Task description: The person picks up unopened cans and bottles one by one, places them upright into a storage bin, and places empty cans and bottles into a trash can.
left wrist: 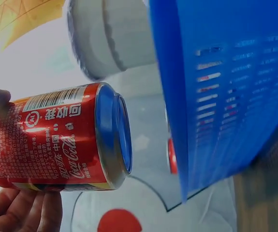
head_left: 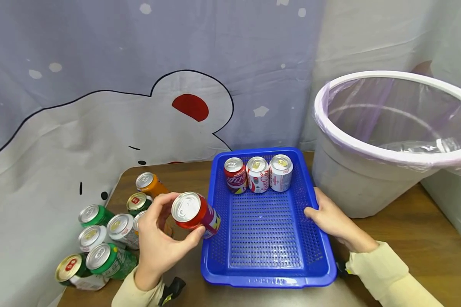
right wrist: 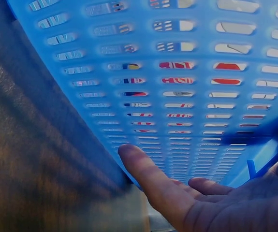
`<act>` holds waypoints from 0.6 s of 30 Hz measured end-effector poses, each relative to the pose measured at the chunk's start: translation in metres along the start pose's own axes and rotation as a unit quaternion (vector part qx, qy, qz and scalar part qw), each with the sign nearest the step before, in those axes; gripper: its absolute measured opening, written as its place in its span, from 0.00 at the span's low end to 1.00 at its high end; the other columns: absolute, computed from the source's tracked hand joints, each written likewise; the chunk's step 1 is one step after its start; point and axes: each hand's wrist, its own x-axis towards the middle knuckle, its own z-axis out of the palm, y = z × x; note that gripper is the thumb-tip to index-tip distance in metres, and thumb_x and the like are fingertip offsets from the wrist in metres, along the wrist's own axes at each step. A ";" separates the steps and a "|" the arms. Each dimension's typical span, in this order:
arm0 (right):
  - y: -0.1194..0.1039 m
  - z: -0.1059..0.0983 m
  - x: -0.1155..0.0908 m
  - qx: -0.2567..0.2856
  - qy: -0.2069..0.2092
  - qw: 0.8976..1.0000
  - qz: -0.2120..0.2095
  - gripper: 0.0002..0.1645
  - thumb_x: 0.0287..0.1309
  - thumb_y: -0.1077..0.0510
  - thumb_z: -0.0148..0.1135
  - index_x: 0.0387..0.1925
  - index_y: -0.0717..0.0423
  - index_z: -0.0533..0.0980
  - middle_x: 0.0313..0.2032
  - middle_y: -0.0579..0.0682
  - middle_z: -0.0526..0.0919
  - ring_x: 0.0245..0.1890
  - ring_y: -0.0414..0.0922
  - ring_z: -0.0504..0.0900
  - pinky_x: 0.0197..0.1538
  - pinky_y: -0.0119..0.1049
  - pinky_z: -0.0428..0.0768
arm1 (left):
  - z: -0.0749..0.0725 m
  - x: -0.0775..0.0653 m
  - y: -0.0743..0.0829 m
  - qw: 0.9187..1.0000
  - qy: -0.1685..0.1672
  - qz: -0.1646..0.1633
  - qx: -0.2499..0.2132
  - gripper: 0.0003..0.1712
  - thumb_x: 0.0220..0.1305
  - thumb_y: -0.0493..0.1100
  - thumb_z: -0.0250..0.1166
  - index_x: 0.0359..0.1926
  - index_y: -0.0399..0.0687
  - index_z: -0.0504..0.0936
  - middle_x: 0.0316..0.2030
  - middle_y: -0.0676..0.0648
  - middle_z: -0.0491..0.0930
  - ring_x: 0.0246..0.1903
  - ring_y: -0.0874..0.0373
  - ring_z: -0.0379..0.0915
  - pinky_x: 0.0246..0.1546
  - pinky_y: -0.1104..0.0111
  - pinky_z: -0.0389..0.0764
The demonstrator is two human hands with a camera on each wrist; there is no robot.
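Note:
My left hand (head_left: 159,241) grips a red and purple soda can (head_left: 201,217), thumb on one side and fingers on the other. It is tilted, its silver top up, over the left rim of a blue plastic basket (head_left: 266,281). In the left wrist view that can (left wrist: 56,140) shows a barcode and Coca-Cola lettering. My right hand (head_left: 332,217) holds the basket's right rim, thumb over the top edge. In the right wrist view, fingers (right wrist: 153,181) extend along the slotted blue wall (right wrist: 143,58). A purple-red can (head_left: 236,181) and two white cans (head_left: 257,181) stand upright inside the basket's far end.
Left of the basket, several cans crowd the wooden table, among them a green can (head_left: 113,262), an orange can (head_left: 151,184) and a silver can (head_left: 124,232). A large white bin (head_left: 339,179) with a clear purple liner stands at right. A patterned curtain (head_left: 253,76) hangs behind.

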 end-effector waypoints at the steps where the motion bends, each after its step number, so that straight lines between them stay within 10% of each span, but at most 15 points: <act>1: 0.000 0.000 0.000 0.000 0.000 1.000 0.000 0.34 0.61 0.70 0.52 0.68 0.73 0.57 0.58 0.73 0.75 0.47 0.55 0.82 0.44 0.41 0.84 | 0.004 0.003 -0.001 1.000 -0.006 0.000 -0.001 0.44 0.32 0.30 0.85 0.57 0.40 0.79 0.49 0.43 0.86 0.45 0.58 0.85 0.49 0.74 0.85; 18: 0.002 0.000 0.001 0.010 0.000 1.000 -0.005 0.35 0.61 0.70 0.52 0.68 0.73 0.56 0.58 0.74 0.75 0.46 0.54 0.83 0.43 0.40 0.85 | 0.059 0.071 0.008 0.975 -0.202 0.005 0.087 0.38 0.38 0.51 0.83 0.54 0.51 0.79 0.45 0.56 0.85 0.43 0.65 0.81 0.45 0.69 0.86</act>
